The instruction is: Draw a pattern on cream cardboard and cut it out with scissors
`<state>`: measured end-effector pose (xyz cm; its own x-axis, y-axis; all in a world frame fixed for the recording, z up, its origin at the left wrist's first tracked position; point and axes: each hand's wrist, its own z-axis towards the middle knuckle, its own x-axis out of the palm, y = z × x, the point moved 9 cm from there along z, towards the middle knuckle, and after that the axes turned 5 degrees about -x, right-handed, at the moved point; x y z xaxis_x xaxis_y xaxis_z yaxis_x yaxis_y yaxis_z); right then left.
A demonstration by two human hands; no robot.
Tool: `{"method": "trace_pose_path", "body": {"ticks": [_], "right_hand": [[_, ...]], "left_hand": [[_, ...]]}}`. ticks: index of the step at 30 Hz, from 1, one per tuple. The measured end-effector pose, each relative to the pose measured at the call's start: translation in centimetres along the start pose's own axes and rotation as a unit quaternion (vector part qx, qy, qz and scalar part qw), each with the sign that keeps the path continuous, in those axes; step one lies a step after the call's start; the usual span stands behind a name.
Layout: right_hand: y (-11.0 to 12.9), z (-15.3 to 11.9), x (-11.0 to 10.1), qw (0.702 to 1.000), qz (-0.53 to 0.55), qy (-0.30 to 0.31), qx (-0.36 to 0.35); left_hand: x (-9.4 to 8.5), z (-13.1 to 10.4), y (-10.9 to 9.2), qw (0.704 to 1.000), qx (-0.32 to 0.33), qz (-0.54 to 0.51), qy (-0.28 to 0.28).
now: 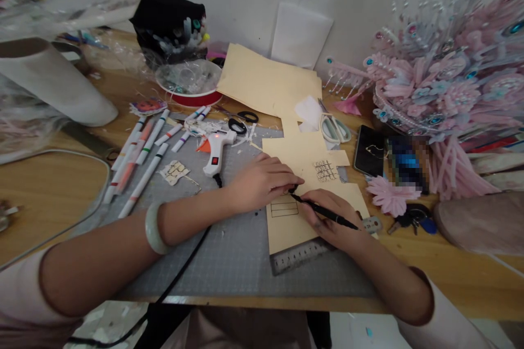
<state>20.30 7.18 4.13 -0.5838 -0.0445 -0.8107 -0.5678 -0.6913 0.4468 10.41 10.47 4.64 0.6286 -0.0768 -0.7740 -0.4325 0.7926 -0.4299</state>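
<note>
A black pen (pixel 333 216) is gripped in my right hand (pixel 333 218), its tip near the drawn lines on the yellow card (pixel 282 234). Just above those lines, my left hand (pixel 262 182) has its fingers bent together around a small black piece (pixel 293 188), perhaps the pen cap. Ruled lines show between my hands, and a looped black pattern (pixel 325 170) is drawn to the upper right. A steel ruler (pixel 297 256) lies along the card's lower edge, partly under my right hand.
White glue gun (pixel 219 152), markers (pixel 143 180), black-handled scissors (pixel 237 126) and a patterned scrap (pixel 174 172) lie to the left. Stacked card (pixel 266 79) is behind. White scissors (pixel 335 128), a phone (pixel 369 150), keys (pixel 410 218) and pink flower ornaments (pixel 450 82) are at the right.
</note>
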Motion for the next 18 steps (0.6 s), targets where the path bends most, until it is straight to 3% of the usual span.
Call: {"method": "trace_pose_path", "body": {"ticks": [7, 18], "right_hand": [[-0.1, -0.4, 0.4, 1.0, -0.003, 0.008, -0.005], [2.7, 1.0, -0.3, 0.993, -0.065, 0.022, -0.094]], "left_hand": [[0.2, 0.0, -0.2, 1.0, 0.013, -0.003, 0.01], [0.4, -0.1, -0.8, 0.998, 0.041, 0.038, 0.017]]}}
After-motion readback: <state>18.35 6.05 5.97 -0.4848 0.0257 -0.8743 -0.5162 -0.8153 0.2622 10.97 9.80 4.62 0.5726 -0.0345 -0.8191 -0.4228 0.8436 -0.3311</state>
